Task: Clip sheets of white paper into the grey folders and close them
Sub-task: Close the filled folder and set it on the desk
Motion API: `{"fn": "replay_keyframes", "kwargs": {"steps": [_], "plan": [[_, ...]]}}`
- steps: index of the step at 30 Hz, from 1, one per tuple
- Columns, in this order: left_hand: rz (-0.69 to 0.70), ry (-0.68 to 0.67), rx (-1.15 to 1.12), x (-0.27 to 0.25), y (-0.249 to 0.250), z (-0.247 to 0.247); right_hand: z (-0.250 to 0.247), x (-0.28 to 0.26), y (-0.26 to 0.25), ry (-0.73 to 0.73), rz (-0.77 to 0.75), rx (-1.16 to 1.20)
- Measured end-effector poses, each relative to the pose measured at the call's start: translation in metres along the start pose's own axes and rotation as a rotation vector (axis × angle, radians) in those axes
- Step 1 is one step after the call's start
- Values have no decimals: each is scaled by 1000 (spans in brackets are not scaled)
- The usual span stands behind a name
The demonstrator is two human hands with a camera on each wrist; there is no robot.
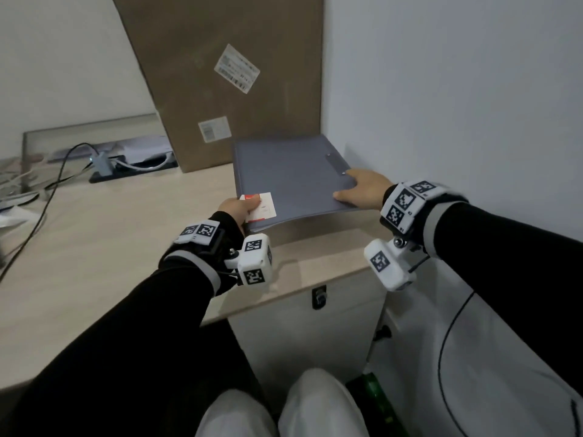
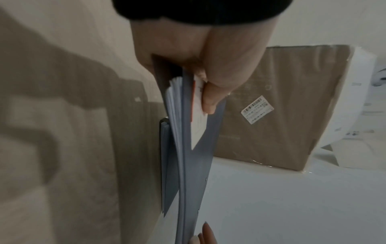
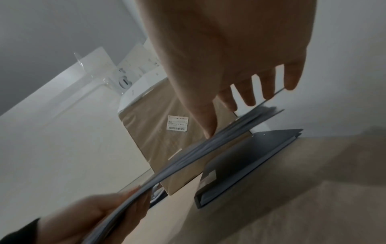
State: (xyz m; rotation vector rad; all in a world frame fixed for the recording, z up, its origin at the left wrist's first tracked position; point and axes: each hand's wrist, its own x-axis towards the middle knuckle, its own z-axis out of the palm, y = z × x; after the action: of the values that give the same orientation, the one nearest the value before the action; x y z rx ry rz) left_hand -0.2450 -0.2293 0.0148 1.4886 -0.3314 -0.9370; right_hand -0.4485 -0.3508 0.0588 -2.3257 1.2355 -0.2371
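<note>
1. The left hand (image 1: pixel 241 209) pinches the near-left corner of the upper grey folder (image 1: pixel 293 175), thumb on its white and red label (image 1: pixel 260 207), fingers beneath.
2. The right hand (image 1: pixel 362 189) grips the near-right corner, thumb on top, fingers under the edge.
3. The folder, closed with white sheets (image 2: pixel 173 105) inside, is held just above a second grey folder (image 3: pixel 246 165) lying on the counter (image 1: pixel 110 234) by the wall.
4. Judged step: setting it down on the one below. Lower both corners level and square the edges before letting go.
5. Its clip edge faces right toward the wall; which side is longer I cannot tell.
</note>
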Motion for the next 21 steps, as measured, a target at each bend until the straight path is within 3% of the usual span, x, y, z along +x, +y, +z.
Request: {"fn": "replay_keyframes", "kwargs": {"steps": [5,9,14,17,21], "plan": [[-29,10,35,64,6,25,15,53,-4,-135,-1,-114],[16,-1,227,111,4,37,31,88,2,-223,60,-145],[29,-210,852,100,22,43,41,111,10,-210,113,-185],[104,-216,1253,91,22,38,46,115,11,-229,113,-210],[134,-207,1270,96,13,32,45,122,10,-218,125,-241]]}}
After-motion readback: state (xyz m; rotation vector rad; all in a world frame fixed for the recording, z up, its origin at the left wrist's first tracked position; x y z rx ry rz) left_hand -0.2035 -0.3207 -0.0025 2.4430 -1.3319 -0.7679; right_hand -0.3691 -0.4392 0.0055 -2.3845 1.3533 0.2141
